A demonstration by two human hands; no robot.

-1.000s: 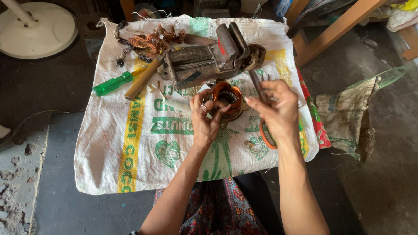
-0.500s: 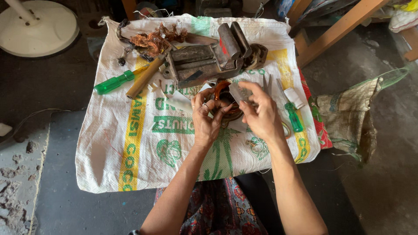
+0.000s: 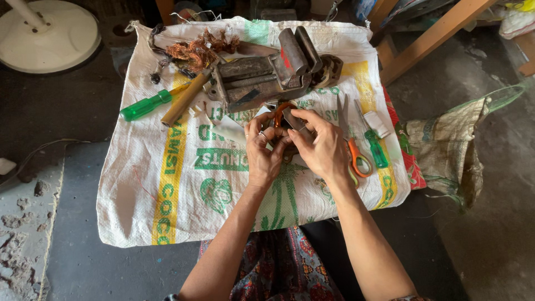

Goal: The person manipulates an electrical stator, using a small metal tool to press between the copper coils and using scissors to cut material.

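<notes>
On the sack [image 3: 167,184], the vise [image 3: 262,78] lies behind both hands, scissors [image 3: 351,139] to their right.

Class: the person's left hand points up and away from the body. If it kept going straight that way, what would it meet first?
Probably the metal bench vise, just beyond the left hand and the copper-wound part it holds; depth is uncertain.

Left hand [image 3: 263,151], right hand [image 3: 322,146] together, fingers curled

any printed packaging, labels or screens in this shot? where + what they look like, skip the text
Printed woven sack: spread flat as the work mat under both hands, white with green lettering, yellow stripes and green palm-tree drawings.
Second sack: crumpled at the right edge, faded tan-green, print unclear.
No screens or signs visible.
</notes>
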